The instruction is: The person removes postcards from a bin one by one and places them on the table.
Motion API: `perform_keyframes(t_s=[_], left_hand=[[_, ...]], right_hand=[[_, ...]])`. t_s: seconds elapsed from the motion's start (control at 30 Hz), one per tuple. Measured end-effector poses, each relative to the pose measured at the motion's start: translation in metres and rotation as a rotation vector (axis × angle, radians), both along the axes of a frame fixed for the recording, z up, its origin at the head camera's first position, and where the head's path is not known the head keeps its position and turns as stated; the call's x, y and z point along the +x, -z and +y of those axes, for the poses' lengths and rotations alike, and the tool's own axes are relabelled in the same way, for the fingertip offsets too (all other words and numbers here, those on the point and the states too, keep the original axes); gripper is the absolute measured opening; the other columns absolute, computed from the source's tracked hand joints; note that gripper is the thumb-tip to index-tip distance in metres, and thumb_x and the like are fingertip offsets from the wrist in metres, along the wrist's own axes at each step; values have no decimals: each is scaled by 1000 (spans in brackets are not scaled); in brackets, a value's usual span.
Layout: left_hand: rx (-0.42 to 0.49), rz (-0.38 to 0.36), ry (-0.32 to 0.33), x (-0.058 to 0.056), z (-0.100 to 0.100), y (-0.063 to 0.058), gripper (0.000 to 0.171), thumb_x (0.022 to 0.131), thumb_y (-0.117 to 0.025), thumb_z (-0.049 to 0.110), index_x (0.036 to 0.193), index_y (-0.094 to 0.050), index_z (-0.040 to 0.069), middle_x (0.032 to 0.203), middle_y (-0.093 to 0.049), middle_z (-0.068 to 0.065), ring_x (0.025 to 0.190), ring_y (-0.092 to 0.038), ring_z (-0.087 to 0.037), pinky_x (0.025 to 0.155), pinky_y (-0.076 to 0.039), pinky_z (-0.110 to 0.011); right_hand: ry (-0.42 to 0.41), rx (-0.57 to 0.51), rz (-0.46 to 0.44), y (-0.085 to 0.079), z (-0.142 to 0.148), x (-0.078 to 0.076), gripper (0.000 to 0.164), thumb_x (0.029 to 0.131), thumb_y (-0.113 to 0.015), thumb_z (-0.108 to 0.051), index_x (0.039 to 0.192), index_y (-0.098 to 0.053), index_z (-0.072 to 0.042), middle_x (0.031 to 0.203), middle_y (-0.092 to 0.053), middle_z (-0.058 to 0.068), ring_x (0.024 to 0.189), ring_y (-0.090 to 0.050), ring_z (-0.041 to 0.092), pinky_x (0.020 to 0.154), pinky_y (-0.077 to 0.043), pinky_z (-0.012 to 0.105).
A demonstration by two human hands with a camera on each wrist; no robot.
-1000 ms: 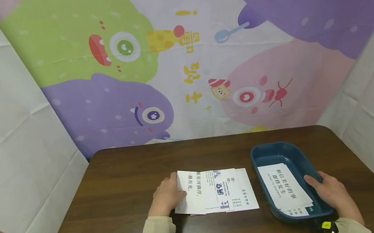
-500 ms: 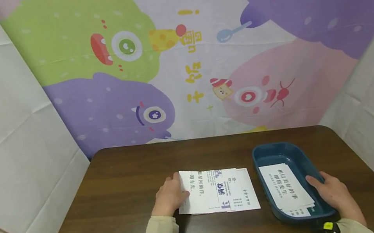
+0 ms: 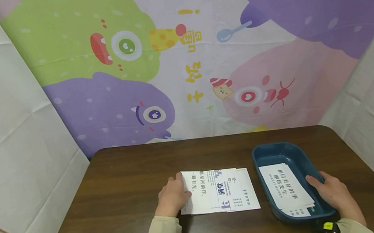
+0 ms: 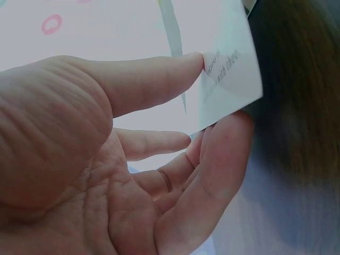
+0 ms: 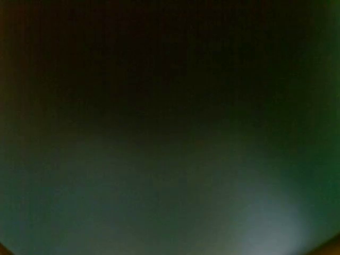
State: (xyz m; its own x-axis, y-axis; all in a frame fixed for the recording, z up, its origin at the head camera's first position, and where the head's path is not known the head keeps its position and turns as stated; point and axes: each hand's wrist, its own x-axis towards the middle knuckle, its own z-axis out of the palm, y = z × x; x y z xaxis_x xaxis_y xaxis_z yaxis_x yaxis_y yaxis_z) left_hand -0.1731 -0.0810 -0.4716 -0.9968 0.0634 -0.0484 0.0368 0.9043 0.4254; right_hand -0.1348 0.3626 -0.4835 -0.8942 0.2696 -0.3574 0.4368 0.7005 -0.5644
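Observation:
In the head view my left hand (image 3: 171, 199) pinches the left edge of a white printed card (image 3: 193, 204), the leftmost of several overlapping cards on the table. The left wrist view shows the thumb on top of the card's corner (image 4: 234, 79) and curled fingers beneath it. Beside it, a card with purple print (image 3: 215, 199) and another white card (image 3: 249, 187) lie partly covered. At the right, my right hand (image 3: 335, 193) grips the rim of a dark blue tray (image 3: 284, 153), thumb inside. White printed cards (image 3: 283, 186) lie in the tray. The right wrist view is dark and blurred.
The brown wooden table (image 3: 118, 188) reaches back to a cartoon-printed cloth (image 3: 209, 121). White sheeting (image 3: 13, 115) hangs at the left and right sides. A gap narrower than a hand separates the loose cards from the tray.
My left hand has shifted slightly right, sliding the leftmost card further over its neighbours. The right hand keeps its hold on the tray, which looks unmoved.

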Motion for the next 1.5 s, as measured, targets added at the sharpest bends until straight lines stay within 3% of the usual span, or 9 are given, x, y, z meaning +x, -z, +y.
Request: perform_keyframes(t_s=[1.07, 1.5], left_hand=[[-67, 18, -49, 0, 3, 9, 53, 81, -74, 16, 125, -52, -3, 99, -55, -24, 72, -60, -38, 63, -50, -54], [-62, 18, -25, -1, 2, 10, 55, 81, -73, 16, 128, -51, -4, 102, -55, -25, 72, -60, -38, 64, -51, -54]], right_hand=[[7, 4, 9, -1, -2, 0, 97, 95, -35, -65, 143, -19, 18, 135, -34, 46, 113, -43, 54, 98, -35, 70], [10, 6, 8, -1, -2, 0, 95, 95, -36, -66, 142, -21, 17, 133, -37, 46, 109, -45, 52, 96, -37, 69]])
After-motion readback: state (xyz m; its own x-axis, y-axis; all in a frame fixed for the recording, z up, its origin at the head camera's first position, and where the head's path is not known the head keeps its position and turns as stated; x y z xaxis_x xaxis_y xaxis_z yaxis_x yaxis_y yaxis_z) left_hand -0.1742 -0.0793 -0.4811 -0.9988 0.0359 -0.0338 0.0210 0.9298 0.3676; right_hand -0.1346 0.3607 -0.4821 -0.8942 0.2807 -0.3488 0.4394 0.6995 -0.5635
